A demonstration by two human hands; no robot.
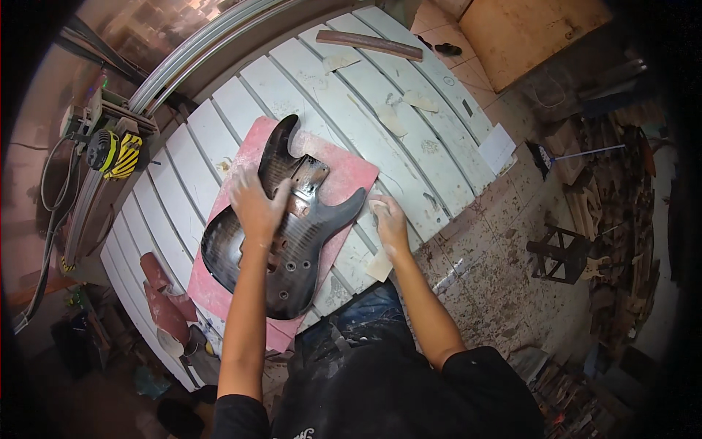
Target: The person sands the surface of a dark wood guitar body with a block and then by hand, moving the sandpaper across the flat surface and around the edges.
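I have a dark guitar body (307, 233) lying flat on a pink sheet (351, 164), its two horns pointing away from me and its rounded end at the near edge of the slatted white surface (292, 80). The sheet is most likely there to keep the wood from being scratched by the slats, and the near placing seems meant to let me reach across the body without stretching.

My left hand (257, 205) lies over the left part of the body, below the longer horn. Its grip is wide, fingers spread over the face rather than wrapped around anything, which I judge helps steady the piece. My right hand (389, 223) is curled just beside the tip of the right horn; something pale shows at its fingertips, but I cannot tell whether that grip holds it. Both hands are dusty.

A pale scrap (379, 266) lies near my right wrist, within easy reach. The reddish rolls (157, 307) sit at the left near edge, and a brown wooden strip (369, 45) lies at the far end, both well apart from the body, presumably so that its outline stays free on every side.
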